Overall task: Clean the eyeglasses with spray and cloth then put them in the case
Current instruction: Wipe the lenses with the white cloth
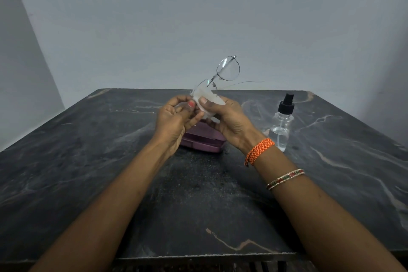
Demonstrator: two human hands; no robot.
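Thin metal-framed eyeglasses point(227, 68) are held up above the dark marble table point(88, 161), tilted, one lens high and the other down at my fingers. My left hand point(176, 117) grips the lower part of the frame. My right hand point(229, 117) pinches a white cloth point(206, 95) around the lower lens, thumb on top. One temple arm sticks out to the right. A closed purple case point(203, 141) lies on the table right under both hands, partly hidden by them. The clear spray bottle point(281, 126) with a black pump stands upright to the right of my right hand.
A pale wall rises just behind the table's far edge. The table's near edge runs along the bottom of the view. Orange thread and beaded bangles circle my right wrist.
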